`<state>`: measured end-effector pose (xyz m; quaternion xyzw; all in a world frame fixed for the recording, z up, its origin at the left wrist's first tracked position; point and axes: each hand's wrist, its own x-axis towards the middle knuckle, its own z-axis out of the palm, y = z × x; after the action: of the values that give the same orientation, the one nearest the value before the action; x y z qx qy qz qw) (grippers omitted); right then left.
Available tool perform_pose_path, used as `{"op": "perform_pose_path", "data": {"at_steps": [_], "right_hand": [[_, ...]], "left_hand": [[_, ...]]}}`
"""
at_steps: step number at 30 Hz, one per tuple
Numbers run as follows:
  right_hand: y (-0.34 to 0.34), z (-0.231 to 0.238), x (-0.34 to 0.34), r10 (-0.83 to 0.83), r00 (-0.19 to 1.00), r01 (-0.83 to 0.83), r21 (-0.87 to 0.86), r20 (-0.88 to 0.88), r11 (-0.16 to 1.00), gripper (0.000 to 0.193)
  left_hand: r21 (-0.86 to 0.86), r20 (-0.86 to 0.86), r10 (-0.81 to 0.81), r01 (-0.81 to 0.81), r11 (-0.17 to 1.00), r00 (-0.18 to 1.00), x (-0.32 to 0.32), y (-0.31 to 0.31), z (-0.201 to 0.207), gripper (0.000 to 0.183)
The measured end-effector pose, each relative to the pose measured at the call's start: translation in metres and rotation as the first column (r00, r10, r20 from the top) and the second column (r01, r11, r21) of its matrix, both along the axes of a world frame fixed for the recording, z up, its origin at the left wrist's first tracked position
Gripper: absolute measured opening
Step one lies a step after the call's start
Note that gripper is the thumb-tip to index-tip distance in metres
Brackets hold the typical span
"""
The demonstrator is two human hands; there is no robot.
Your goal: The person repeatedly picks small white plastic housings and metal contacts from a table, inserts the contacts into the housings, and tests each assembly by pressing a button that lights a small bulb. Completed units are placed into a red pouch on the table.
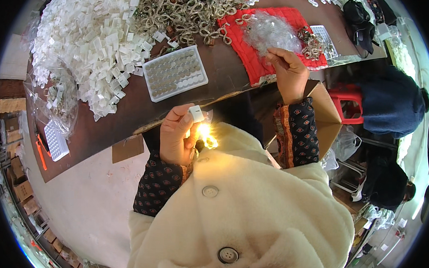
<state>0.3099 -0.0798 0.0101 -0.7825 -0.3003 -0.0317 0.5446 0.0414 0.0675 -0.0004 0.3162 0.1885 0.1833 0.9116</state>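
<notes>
Head view: a small white plastic box (196,113), apparently a battery case, is held just left of the frame's centre. It is pinched between the thumb and forefinger of the left hand (173,139), the other fingers being curled in below. Beneath the box, against the cream coat (264,198), a string of warm lights (206,135) is seen glowing; by its glare, the wire's path near the fingers is hidden.

The right hand (291,75) is extended into the upper right, at the near edge of a heap of clear plastic film (276,33), which is spread on a red quilted cloth (247,51). Its thumb and forefinger are drawn close together; whether film is caught between them cannot be told.

The step in hand is judged to be the picking of clear film while the lit string is held. For the next move, a light fingertip pinch seems called for, so that one thin piece can be parted from the heap without others being dragged along; a steady hold on the box would also be needed.

At the upper centre, a tangle of coiled light strings (186,13) is piled on the brown table (104,141). White plastic cases (94,37) are massed at the upper left, and between that mass and the red cloth, a white tray (180,91) of round silvery discs is set.
</notes>
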Motion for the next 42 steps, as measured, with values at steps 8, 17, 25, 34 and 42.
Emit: {"op": "perform_pose_path", "data": {"at_steps": [8,17,25,34,42], "right_hand": [[0.014,0.029,-0.042,0.404,0.792,-0.234,0.383,-0.458,0.894,0.01],[0.051,0.055,-0.121,0.631,0.603,-0.484,0.404,-0.489,0.776,0.01],[0.055,0.059,-0.126,0.602,0.711,-0.592,0.152,-0.363,0.791,0.007],[0.059,0.056,-0.124,0.65,0.652,-0.591,0.275,-0.392,0.759,0.011],[0.063,0.061,-0.104,0.709,0.506,-0.722,0.209,-0.491,0.66,0.01]], "left_hand": [[-0.064,-0.024,0.034,-0.036,0.997,0.999,0.007,-0.001,0.012,0.022],[-0.049,0.033,0.096,-0.095,0.994,0.995,0.011,0.002,0.033,0.026],[-0.052,0.098,0.124,-0.119,0.991,0.987,0.006,0.004,0.03,0.025],[-0.036,-0.052,0.132,-0.134,0.99,0.99,0.002,0.007,0.028,0.018],[-0.021,0.003,0.102,-0.102,0.995,0.995,0.003,0.012,0.024,0.019]]}}
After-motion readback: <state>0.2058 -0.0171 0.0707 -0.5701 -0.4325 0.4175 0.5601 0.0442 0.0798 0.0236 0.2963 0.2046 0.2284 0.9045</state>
